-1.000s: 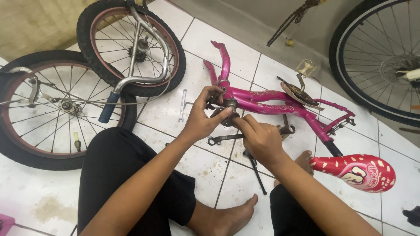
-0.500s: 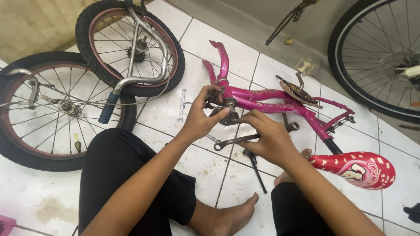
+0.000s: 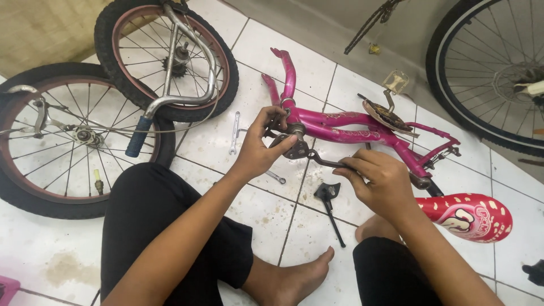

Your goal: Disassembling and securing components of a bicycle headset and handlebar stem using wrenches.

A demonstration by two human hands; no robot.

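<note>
1. Right hand [image 3: 381, 180] closed around a dark wrench [image 3: 324, 161], gripping its handle end for leverage.
2. Left hand [image 3: 262, 148] pinches the bottom-bracket fitting [image 3: 294, 144], steadying it.
3. Pink bike frame [image 3: 362, 131] lies flat on the tiled floor [image 3: 317, 73], fitting facing up.
4. Loose spanner [image 3: 234, 132] nearby; two wheels [image 3: 68, 147] stacked far left.

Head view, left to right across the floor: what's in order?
Spoked wheel → blue handlebar grip → loose spanner → left hand at the crank hub → black kickstand → right hand holding a wrench → pink patterned saddle.
</note>
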